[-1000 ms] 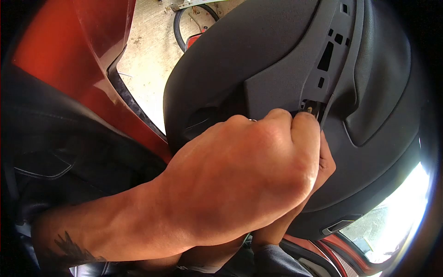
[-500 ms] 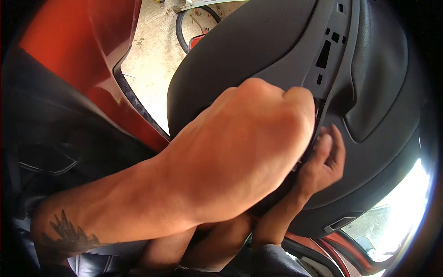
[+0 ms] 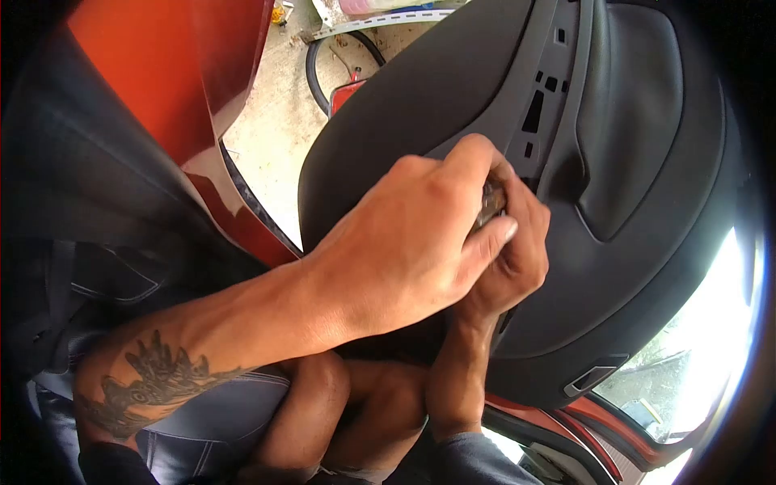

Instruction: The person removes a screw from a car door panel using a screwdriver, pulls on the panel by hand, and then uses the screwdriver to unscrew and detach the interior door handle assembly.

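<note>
My left hand (image 3: 396, 234), on a tattooed forearm, is raised over the inside of a car door. Its fingers are closed, with thumb and forefinger around a small dark brown, metallic-looking piece (image 3: 491, 204). Close against it is my right hand (image 3: 521, 250), fingers curled round the far side of the same piece. Most of that piece is hidden by fingers, so its kind cannot be made out. Behind both hands lies the black door panel (image 3: 420, 113), with a slotted trim strip (image 3: 546, 101) along it.
An orange-red car body part (image 3: 170, 65) rises at the left. Outside, a black hose-like loop (image 3: 317, 77) and a red object (image 3: 347, 95) lie on the concrete ground (image 3: 271, 129). A door handle (image 3: 596, 380) is set in the panel at lower right. My knees (image 3: 319, 388) are below my arms.
My left hand has turned and drawn back a little, now showing its thumb. My right hand has moved up and left to meet it. The small brown piece has come into sight between them.
</note>
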Tool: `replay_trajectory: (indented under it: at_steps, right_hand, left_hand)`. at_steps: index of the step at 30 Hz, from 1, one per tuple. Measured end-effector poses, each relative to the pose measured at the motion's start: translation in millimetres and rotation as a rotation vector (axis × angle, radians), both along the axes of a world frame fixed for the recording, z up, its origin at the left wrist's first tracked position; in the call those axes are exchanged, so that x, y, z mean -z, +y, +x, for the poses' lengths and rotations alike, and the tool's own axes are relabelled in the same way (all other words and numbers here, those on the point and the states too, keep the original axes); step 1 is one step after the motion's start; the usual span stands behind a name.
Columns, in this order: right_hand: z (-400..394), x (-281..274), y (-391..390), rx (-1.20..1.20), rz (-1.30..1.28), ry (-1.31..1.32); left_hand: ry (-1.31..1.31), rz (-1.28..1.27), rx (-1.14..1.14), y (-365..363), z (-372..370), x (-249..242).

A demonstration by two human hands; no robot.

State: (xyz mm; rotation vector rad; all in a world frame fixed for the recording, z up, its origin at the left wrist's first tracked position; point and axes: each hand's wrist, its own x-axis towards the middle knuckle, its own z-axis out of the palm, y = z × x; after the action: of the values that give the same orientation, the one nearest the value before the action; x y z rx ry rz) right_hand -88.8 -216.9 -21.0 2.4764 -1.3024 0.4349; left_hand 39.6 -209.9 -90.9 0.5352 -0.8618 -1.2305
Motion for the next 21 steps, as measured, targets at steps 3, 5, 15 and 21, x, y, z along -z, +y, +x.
replay_trajectory:
  at_steps: [3, 5, 15, 21]
  right_hand:
    - [-3, -3, 6, 0.043, -0.007, -0.077]
    - [-5, 0, 5, 0.037, -0.083, -0.029]
    - [-10, 14, 2, 0.004, -0.117, -0.134]
    - [-18, 18, 3, -0.001, -0.099, -0.269]
  left_hand:
    - [0.045, 0.025, 0.049, 3, 3, -9]
    - [0.049, 0.025, 0.064, 5, 4, -8]
    - [0.113, 0.090, 0.050, 15, 7, 5]
    - [0.005, 0.034, -0.046, 19, 5, 9]
